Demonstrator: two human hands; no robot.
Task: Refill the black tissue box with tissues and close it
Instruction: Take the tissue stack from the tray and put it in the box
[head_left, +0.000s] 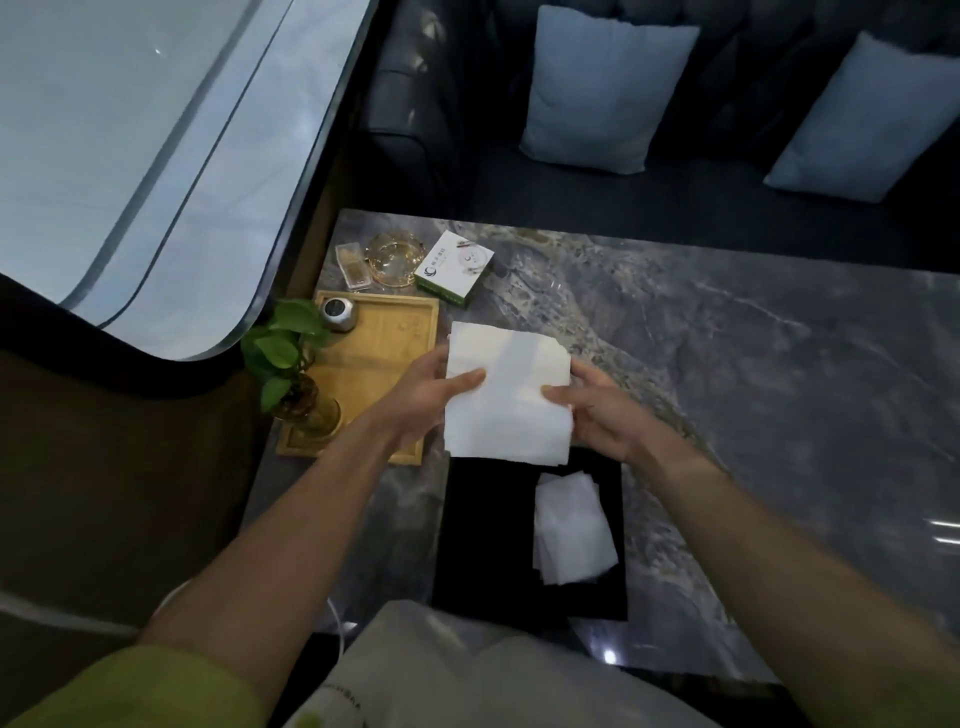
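Note:
A thick stack of white tissues (506, 395) is held between both hands above the grey marble table. My left hand (423, 397) grips its left edge with the thumb on top. My right hand (597, 410) grips its right edge the same way. Just below the stack lies the black tissue box (488, 540), open, with a small loose pile of white tissues (571, 527) in its right part. The stack hides the box's far edge.
A wooden tray (384, 338) at the left carries a small metal pot (337, 313) and a green plant in a glass vase (291, 374). Behind it stand a glass ashtray (392, 257) and a white-green box (454, 269). A white plastic bag (467, 670) lies at the near edge.

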